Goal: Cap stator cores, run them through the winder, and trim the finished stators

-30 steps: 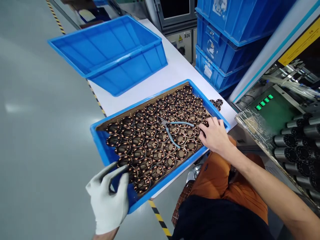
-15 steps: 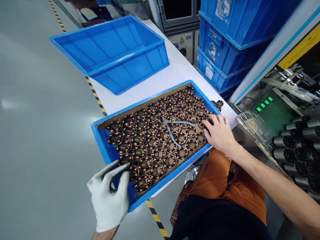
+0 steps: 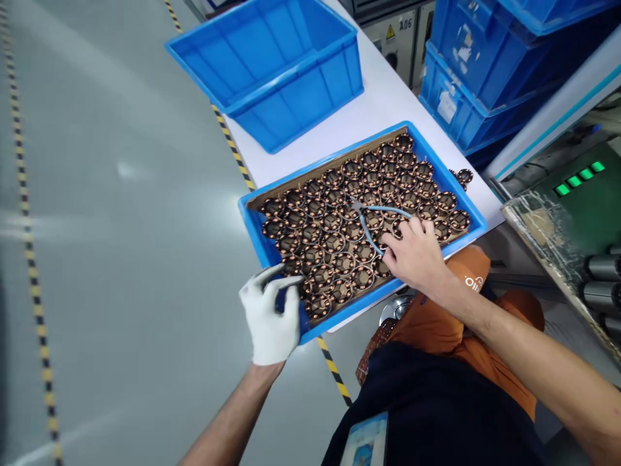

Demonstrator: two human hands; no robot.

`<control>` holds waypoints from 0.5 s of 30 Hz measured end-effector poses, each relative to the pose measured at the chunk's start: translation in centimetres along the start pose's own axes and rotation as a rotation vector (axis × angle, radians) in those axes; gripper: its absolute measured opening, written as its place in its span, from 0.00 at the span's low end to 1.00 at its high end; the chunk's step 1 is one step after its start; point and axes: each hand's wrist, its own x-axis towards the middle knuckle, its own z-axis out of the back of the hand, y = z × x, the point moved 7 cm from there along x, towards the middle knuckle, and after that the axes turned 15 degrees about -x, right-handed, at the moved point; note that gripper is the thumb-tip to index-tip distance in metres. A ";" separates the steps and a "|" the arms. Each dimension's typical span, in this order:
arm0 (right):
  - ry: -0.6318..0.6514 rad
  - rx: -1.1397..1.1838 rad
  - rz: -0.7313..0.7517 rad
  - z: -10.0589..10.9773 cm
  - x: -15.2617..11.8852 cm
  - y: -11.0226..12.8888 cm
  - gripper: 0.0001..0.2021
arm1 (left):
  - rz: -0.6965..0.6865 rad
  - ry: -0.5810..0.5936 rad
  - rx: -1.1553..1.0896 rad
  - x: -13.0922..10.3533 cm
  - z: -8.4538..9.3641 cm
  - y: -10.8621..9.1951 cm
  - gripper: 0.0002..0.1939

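Rows of ring-shaped motor stators [image 3: 334, 242] with copper windings lie on cardboard in a shallow blue tray [image 3: 339, 318]. My left hand [image 3: 272, 317], in a white glove, is at the tray's near left corner. Its fingers are bent but apart, the tips beside the corner stators. Over the right part of the tray is my bare right hand [image 3: 416, 255], its fingers spread and bent down onto the stators. The hand hides those beneath it. Pliers [image 3: 367, 226] with blue handles lie open on top of the stators, the handle ends close to my right fingers.
A deep blue bin [image 3: 295, 97] stands behind the tray on the white table [image 3: 388, 97]. Loose stators [image 3: 464, 177] lie beyond the tray's right edge. Blue crates [image 3: 466, 97] are stacked at the back right. Machinery with green lights [image 3: 579, 179] is on the right.
The view has shifted, so the tray sits higher and farther right. My right hand has moved left across the tray, from its right edge toward the pliers' handles. My left hand keeps to its corner.
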 end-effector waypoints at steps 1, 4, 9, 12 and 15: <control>0.001 0.002 -0.003 0.0 0.1 -0.3 0.15 | -0.042 0.018 0.035 0.0 -0.1 -0.5 0.14; 0.007 -0.025 -0.013 0.0 0.2 -1.3 0.17 | -0.147 0.096 0.197 0.2 -0.8 -2.0 0.14; -0.016 -0.100 -0.026 0.2 -0.9 -1.8 0.17 | -0.175 0.127 0.416 0.5 -1.2 -3.4 0.12; -0.100 -0.034 -0.033 0.6 -2.4 -0.6 0.20 | -0.157 0.146 0.512 0.5 -0.8 -3.7 0.16; -0.151 0.055 -0.001 0.6 -3.5 1.2 0.20 | -0.122 0.238 0.576 0.3 -0.7 -3.4 0.22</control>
